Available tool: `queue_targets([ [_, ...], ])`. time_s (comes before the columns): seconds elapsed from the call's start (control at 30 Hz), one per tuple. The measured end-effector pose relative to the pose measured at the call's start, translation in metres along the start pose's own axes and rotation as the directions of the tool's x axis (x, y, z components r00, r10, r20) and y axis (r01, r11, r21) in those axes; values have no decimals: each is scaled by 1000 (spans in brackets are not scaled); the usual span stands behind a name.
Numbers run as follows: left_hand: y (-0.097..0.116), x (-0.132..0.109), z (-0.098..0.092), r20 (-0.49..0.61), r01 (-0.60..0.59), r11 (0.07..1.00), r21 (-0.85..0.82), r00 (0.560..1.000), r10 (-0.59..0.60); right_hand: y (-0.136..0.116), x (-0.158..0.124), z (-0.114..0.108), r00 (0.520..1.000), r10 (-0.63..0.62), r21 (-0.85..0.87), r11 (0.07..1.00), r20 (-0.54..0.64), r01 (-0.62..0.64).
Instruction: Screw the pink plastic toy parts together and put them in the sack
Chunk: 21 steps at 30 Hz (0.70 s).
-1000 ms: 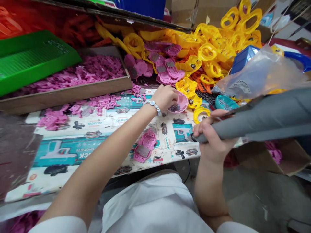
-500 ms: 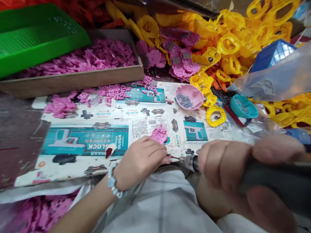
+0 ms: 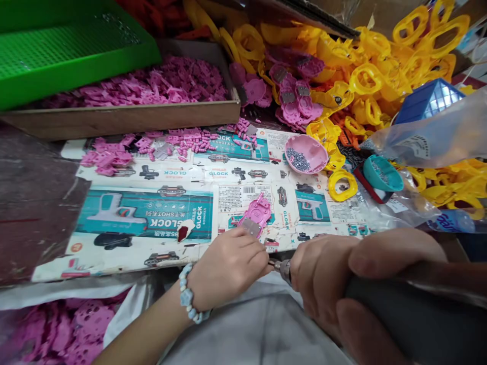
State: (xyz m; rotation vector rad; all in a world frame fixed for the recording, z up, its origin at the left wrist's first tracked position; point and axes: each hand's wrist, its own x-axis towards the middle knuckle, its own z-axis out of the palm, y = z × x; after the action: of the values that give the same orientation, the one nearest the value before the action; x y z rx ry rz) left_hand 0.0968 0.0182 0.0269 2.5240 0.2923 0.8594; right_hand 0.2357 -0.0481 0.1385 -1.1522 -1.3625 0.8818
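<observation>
My right hand (image 3: 331, 274) is wrapped round the dark body of an electric screwdriver (image 3: 411, 314). Its metal nose and thin bit point left, at the fingertips of my left hand (image 3: 232, 263). Those fingers are curled and pinched together at the bit's tip, over the cardboard's front edge; whatever is between them is hidden. Just beyond the left knuckles lies a pink plastic shell (image 3: 261, 210) with a grey plate (image 3: 250, 226) on it, partly covered by that hand. A pink bowl (image 3: 317, 152) and a teal bowl (image 3: 386, 175), both with small screws, stand farther back.
Printed cardboard (image 3: 198, 175) covers the table (image 3: 34, 203). A box (image 3: 152, 119) of pink parts and a green tray (image 3: 114, 50) stand back left. Yellow shells (image 3: 365, 78) are heaped back right, by a blue basket (image 3: 428, 101). A bag (image 3: 117, 324) of pink parts hangs front left.
The screwdriver and my right hand have come left and closer to my left fingertips. More of the pink shell and its grey plate shows now. The whole view has shifted slightly.
</observation>
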Motion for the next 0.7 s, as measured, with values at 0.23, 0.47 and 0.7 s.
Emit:
queue_targets([
  [0.23,1,-1,-4,80,58,992,-108,996,-49,10,-2,4,997,-42,3,999,-57,42],
  [0.47,-6,-6,5,83,76,991,-111,994,-67,14,-7,12,987,-86,18,996,-138,89],
  [0.7,-12,0,5,-122,103,994,-19,987,-105,37,6,13,969,-111,-13,994,-219,111],
])
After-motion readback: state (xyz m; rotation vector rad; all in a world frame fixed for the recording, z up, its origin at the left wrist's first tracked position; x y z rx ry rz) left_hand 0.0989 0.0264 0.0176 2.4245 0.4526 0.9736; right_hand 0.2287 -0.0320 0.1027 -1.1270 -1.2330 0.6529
